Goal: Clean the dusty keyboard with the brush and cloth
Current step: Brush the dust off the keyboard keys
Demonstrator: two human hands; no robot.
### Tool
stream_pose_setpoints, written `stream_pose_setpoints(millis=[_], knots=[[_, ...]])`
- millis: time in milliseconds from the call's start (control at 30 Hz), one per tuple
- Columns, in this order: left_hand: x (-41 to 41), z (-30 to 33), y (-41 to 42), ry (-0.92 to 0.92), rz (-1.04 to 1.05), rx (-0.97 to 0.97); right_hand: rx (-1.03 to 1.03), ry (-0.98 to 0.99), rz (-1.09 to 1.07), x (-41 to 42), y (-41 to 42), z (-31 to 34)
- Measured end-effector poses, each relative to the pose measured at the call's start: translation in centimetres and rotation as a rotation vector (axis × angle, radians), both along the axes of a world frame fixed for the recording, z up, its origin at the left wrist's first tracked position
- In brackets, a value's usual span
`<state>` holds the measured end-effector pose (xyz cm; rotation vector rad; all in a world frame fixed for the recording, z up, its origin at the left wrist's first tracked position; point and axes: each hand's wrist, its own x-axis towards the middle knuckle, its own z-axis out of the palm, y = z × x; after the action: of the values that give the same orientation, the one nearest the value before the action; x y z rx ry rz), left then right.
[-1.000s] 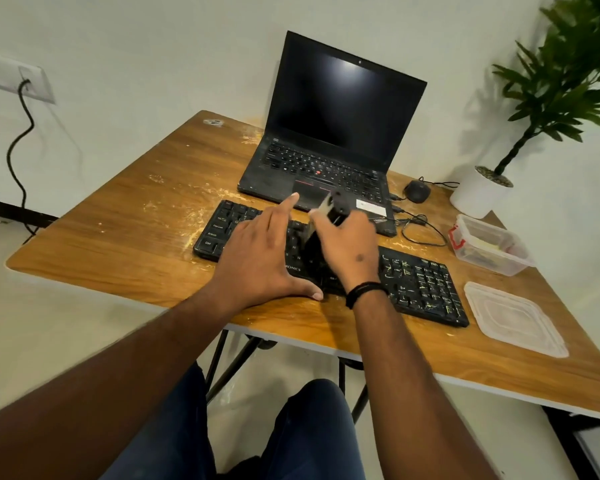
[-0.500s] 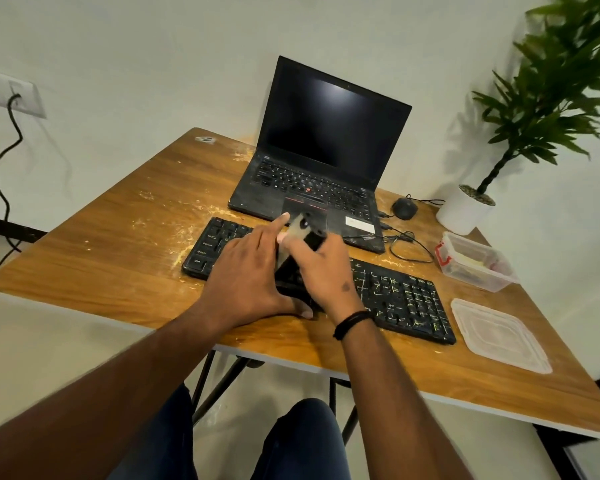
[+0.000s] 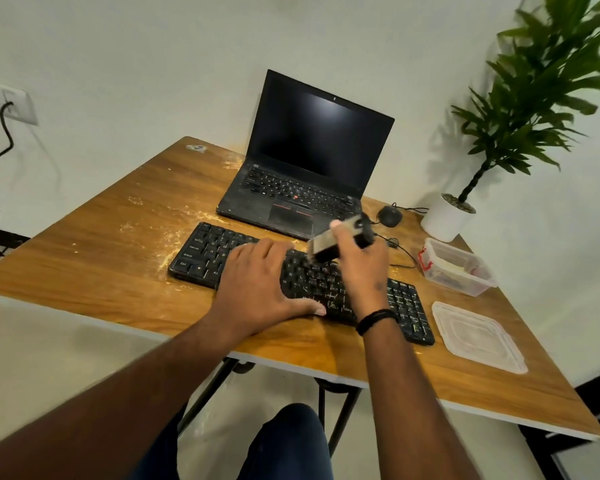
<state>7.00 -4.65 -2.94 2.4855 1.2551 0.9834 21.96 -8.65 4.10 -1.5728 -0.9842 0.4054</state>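
One wooden table [image 3: 94, 268], dusted with pale powder, is set against a plain wall. One open laptop [image 3: 312, 161] and one black keyboard [image 3: 205, 252] are laid on it. One potted plant [image 3: 445, 218], one clear tub [image 3: 465, 271] and one flat lid [image 3: 478, 337] are seen rightward. The left hand [image 3: 257, 289] is pressed flat on the keyboard, fingers straight and together. One blurred brush [image 3: 329, 242] is gripped by the right hand [image 3: 361, 268], fingers curled, over the keys.

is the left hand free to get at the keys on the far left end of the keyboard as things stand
Probably yes. The left hand lies flat on the keyboard just right of those keys, holding nothing, and nothing sits between them. The right hand with the brush is off to the other side.
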Motion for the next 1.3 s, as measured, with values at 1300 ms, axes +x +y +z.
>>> stream_pose_setpoints(millis=[1300], knots=[[0.0, -0.1, 0.3, 0.145, -0.050, -0.066, -0.249, -0.447, 0.044, -0.2, 4.2, -1.7]])
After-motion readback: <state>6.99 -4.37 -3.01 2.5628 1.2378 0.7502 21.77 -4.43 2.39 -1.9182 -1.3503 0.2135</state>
